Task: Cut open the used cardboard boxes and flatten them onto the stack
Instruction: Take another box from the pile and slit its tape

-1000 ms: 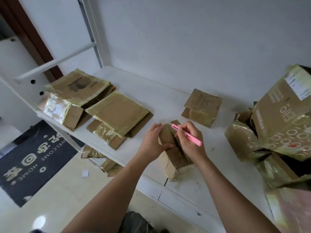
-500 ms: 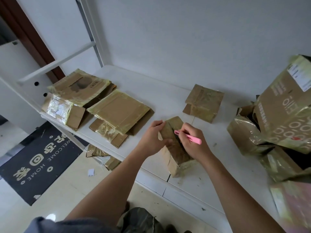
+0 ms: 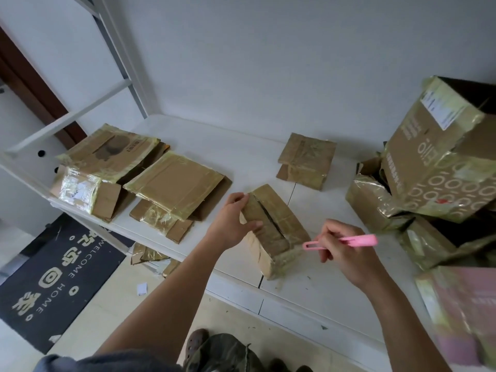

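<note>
Both hands grasp: left (image 3: 230,224) the slit box (image 3: 273,226), right (image 3: 346,253) a pink cutter (image 3: 341,241); doormat (image 3: 51,280) reads "WELCOME HOME".

Soft, even daylight fills the room, casting only faint shadows under the flattened stack (image 3: 139,181). Glare shines off its yellow tape. Far right of the stack, a pink-sided box (image 3: 464,318) smears into blur; edges bow outward.

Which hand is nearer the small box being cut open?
Left. The left hand grips the small box at its left edge; the right hand, holding the pink cutter, is clear of its right side.
</note>
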Action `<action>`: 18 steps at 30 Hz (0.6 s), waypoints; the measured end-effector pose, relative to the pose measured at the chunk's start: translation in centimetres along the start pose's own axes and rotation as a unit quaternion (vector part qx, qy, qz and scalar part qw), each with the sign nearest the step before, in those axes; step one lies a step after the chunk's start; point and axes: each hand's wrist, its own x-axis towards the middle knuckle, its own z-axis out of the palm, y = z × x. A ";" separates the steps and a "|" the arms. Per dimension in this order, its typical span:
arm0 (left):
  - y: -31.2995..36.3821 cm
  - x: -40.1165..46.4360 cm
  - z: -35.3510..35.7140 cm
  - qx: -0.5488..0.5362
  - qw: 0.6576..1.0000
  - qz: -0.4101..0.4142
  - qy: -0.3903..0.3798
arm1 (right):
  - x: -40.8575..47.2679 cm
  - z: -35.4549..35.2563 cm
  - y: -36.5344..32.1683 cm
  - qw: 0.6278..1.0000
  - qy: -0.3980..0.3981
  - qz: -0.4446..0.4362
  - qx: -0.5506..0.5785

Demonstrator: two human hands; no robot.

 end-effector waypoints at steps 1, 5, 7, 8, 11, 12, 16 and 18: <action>0.1 0.0 0.0 0.009 1.000 -0.002 0.004 | -0.4 -0.3 0.4 1.000 0.019 0.001 0.016; 1.4 -0.6 0.7 0.097 0.993 -0.044 0.058 | -1.2 -0.5 2.4 0.984 0.143 -0.002 0.109; 2.3 -1.3 1.1 0.136 0.984 -0.093 0.072 | -1.3 -0.3 3.0 0.972 0.183 0.001 0.147; 2.7 -1.6 1.4 0.153 0.980 -0.110 0.068 | -1.4 -0.1 3.3 0.967 0.195 0.004 0.163; 3.8 -2.2 2.1 0.221 0.967 -0.100 0.080 | -1.7 0.6 3.7 0.956 0.223 0.009 0.191; 4.0 -2.3 2.1 0.247 0.962 -0.068 0.092 | -1.7 0.8 3.8 0.954 0.232 0.011 0.191; 3.9 -1.7 2.4 0.213 0.970 0.118 0.009 | -1.5 2.1 4.3 0.938 0.263 0.022 0.227; 3.4 -1.7 2.9 0.198 0.968 0.138 -0.068 | -1.3 2.6 4.5 0.927 0.276 0.025 0.252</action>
